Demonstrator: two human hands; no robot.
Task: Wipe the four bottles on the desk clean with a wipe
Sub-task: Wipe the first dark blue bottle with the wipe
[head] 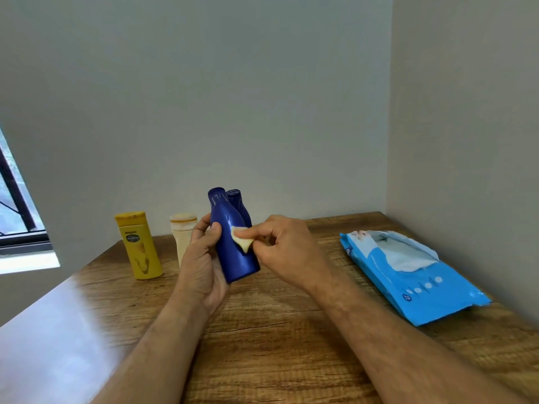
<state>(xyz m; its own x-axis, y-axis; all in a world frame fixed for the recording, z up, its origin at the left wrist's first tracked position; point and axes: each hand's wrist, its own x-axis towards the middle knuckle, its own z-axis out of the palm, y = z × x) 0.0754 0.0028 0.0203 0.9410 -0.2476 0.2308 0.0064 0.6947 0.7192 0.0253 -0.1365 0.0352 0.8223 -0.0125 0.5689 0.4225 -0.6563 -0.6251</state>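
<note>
Our left hand [204, 255] holds the blue bottle [234, 243] up over the tabletop [277, 330], fingers wrapped round it. It stands tall, top tipped a little left. Our right hand [287, 249] pinches the wipe [242, 239] against its right side. Behind wait another blue bottle [240, 204], a cream bottle [181, 233] and a yellow bottle [140, 246].

Daylight comes from the window [17, 199] at the frame's left, glaring white across my desk [52, 330]. Edges bow; my forearms blur slightly.
</note>
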